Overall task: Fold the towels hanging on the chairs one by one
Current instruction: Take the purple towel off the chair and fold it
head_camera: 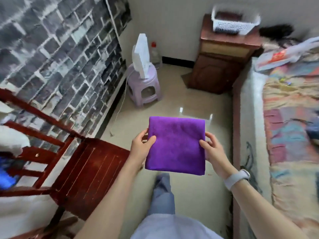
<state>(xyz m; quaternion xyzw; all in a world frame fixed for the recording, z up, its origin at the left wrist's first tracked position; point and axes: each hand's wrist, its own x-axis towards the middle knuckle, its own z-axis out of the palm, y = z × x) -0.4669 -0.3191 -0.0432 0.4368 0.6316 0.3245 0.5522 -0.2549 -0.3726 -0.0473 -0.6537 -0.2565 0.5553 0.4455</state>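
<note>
A purple towel, folded into a neat square, hangs in the air over the floor between both hands. My left hand pinches its left edge, thumb on top. My right hand grips its right edge; a pale watch band sits on that wrist. A dark red wooden chair stands at the lower left with a bare seat. A white cloth and a blue cloth show behind the chair's back slats at the far left edge.
A bed with a patterned cover runs along the right. A wooden nightstand with a white basket stands at the back. A lilac plastic stool bears a white object near the brick-pattern wall. Glossy tile floor lies between.
</note>
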